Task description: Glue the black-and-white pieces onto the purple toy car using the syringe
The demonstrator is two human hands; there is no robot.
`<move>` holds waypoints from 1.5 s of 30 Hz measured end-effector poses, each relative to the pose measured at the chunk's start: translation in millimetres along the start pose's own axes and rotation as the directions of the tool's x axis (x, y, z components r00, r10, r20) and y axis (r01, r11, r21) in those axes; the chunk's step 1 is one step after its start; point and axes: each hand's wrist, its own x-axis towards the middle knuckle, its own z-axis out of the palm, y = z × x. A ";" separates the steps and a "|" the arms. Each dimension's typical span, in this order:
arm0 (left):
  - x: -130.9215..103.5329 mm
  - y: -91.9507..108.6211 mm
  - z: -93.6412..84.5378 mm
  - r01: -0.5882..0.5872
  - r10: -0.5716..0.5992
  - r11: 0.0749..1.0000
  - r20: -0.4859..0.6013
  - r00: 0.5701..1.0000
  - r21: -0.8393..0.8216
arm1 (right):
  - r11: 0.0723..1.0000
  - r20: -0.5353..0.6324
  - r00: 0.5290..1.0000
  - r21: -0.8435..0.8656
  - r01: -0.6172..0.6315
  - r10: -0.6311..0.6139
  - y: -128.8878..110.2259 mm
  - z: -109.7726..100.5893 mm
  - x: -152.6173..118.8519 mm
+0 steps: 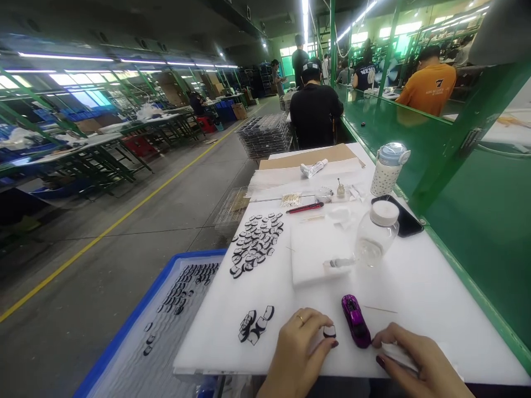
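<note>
My left hand pinches a small black-edged white piece between thumb and fingertips, just above the table. Right of it, a purple toy car stands on the white tabletop. My right hand is curled by the car's near end, its index fingertip at or beside the car. A crumpled white tissue shows between that hand's thumb and fingers. To the left lies a small heap of similar black-and-white pieces, with a larger spread of them farther back.
A white foam block carries a small tube. Beyond are a clear jar, a phone, a patterned bottle, a red pen and cotton swabs. A blue-rimmed tray holds more pieces. A person in black sits ahead.
</note>
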 end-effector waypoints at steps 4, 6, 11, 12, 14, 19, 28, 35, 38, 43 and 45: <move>-1.8 14.4 23.5 0.140 -0.134 0.796 0.053 0.989 -0.589 | 0.942 -0.240 0.967 0.336 0.001 0.085 -1.0 -4.7 -3.8; -1.5 21.7 34.7 0.239 -0.250 0.482 0.128 0.960 -0.843 | 0.864 -0.398 0.913 0.488 0.122 0.096 -3.2 -5.2 -4.2; 2.3 27.5 45.8 0.286 -0.363 0.023 0.259 0.895 -0.958 | 0.773 -0.509 0.853 0.586 0.243 0.118 -18.0 4.6 -2.2; 2.7 26.9 45.5 0.292 -0.369 0.019 0.264 0.891 -0.956 | 0.786 -0.471 0.872 0.586 0.197 0.133 -21.3 7.7 -2.1; 2.9 25.3 44.5 0.304 -0.363 0.016 0.278 0.889 -0.953 | 0.865 -0.430 0.899 0.478 0.151 0.081 -27.1 13.7 -1.2; 0.8 23.9 44.9 0.296 -0.344 0.015 0.273 0.899 -0.955 | 0.876 -0.348 0.812 -0.064 0.478 -0.468 -41.1 23.8 12.5; -1.0 27.7 45.1 0.284 -0.404 0.044 0.243 0.882 -0.958 | 0.669 -0.176 0.698 -0.515 0.536 -0.694 -51.6 19.3 12.5; 1.1 29.4 43.6 0.284 -0.370 0.071 0.240 0.898 -0.956 | 0.675 -0.173 0.697 -0.489 0.553 -0.696 -51.9 16.7 11.1; -4.2 26.7 39.0 0.280 -0.383 0.202 0.187 0.905 -0.938 | 0.682 -0.161 0.707 -0.475 0.557 -0.689 -48.6 12.6 8.2; -8.4 24.3 33.1 0.151 -0.272 0.831 -0.153 0.950 -0.536 | 0.874 -0.376 0.801 -0.337 0.349 -0.465 -32.9 -2.7 5.9; -5.2 25.4 36.6 0.025 -0.081 0.982 -0.304 0.949 -0.185 | 0.911 -0.390 0.831 -0.278 0.305 -0.397 -26.6 -1.8 8.8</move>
